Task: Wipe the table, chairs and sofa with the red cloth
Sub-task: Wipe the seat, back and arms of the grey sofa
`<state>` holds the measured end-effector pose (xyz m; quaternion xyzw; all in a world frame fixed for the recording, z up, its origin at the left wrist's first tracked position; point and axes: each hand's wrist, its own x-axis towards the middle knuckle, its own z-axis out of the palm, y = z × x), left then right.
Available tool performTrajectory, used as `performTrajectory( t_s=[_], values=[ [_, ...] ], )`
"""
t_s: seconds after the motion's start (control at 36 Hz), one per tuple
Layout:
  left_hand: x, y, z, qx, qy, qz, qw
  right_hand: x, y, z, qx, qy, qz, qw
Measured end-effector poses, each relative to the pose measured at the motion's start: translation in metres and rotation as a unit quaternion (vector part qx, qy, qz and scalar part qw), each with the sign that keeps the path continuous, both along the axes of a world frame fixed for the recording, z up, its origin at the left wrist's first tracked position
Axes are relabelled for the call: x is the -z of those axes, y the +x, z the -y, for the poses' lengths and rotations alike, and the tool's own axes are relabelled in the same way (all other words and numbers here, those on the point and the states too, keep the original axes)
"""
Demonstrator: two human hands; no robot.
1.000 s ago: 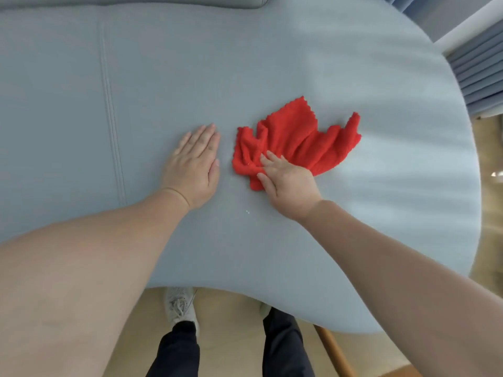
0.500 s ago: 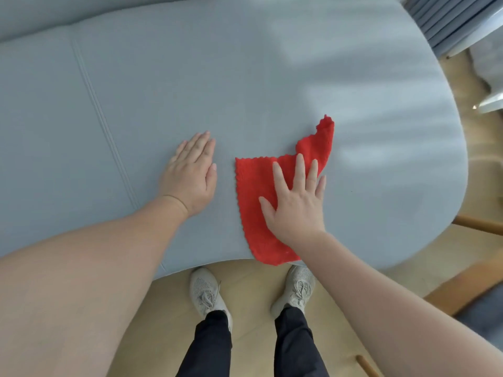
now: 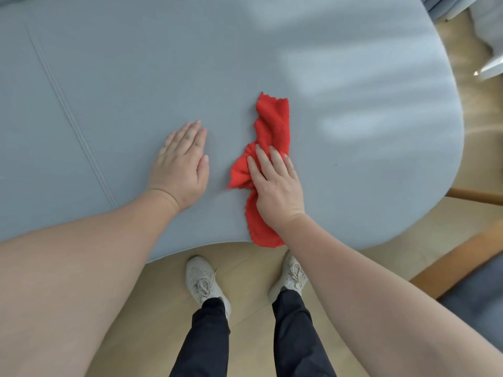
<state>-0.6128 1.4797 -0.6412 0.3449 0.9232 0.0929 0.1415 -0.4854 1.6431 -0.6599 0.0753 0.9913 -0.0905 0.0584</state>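
A red cloth (image 3: 272, 126) lies bunched on the grey-blue sofa seat (image 3: 136, 91), stretched from the seat's middle to its front edge. My right hand (image 3: 275, 186) presses flat on the cloth's middle with straight fingers. Left of it, my left hand (image 3: 183, 164) rests flat on the bare cushion, palm down, about a hand's width from the cloth.
A stitched seam (image 3: 73, 126) runs down the seat on the left. My two feet in pale shoes (image 3: 201, 278) stand on the wooden floor by the front edge. A wooden leg (image 3: 473, 195) and a wooden frame (image 3: 462, 257) show at the right.
The cloth was pulled toward the front edge and spread flat, then bunched into a narrow strip. My right hand went from gripping it to pressing flat. The left hand stayed put.
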Motion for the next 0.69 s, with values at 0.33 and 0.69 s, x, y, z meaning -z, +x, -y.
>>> performTrajectory(
  t_s=[0.33, 0.69],
  values=[
    [-0.007, 0.024, -0.03, 0.024, 0.008, -0.001, 1.0, -0.004, 0.06, -0.094, -0.011, 0.018, 0.02, 1.0],
    [-0.002, 0.038, -0.026, 0.029, -0.01, -0.012, 0.999, 0.007, 0.107, -0.161, 0.18, 0.025, -0.05, 0.982]
  ],
)
